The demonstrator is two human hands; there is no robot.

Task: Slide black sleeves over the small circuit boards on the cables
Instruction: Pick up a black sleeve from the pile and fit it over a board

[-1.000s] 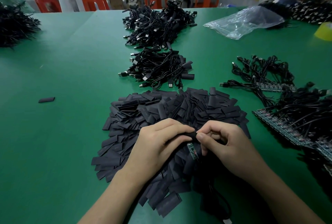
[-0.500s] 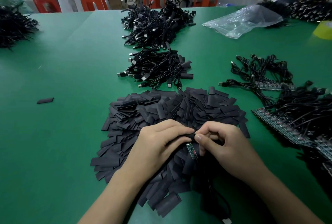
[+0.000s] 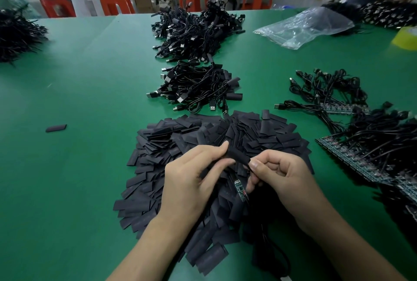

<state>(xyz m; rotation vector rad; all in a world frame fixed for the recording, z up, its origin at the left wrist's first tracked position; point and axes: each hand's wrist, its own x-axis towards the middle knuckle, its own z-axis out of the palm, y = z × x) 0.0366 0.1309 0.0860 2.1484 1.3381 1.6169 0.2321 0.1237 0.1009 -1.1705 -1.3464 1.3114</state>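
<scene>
1. We see the left hand (image 3: 194, 181) with its grip pinching the black sleeve (image 3: 235, 156) at its left end, fingers curled.
2. The right hand (image 3: 282, 174) grip pinches the sleeve's right end.
3. The circuit board (image 3: 239, 188) is bare, just below the sleeve, over the sleeve pile (image 3: 180, 141) on the counter (image 3: 79, 168).

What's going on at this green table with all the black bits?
A person is fitting a sleeve onto a cable's board. The left hand and right hand both pinch the sleeve above a pile of loose sleeves. The board hangs just below it, bare and not yet covered. Further back lie sleeved cables; cables with bare boards wait on the right.
</scene>
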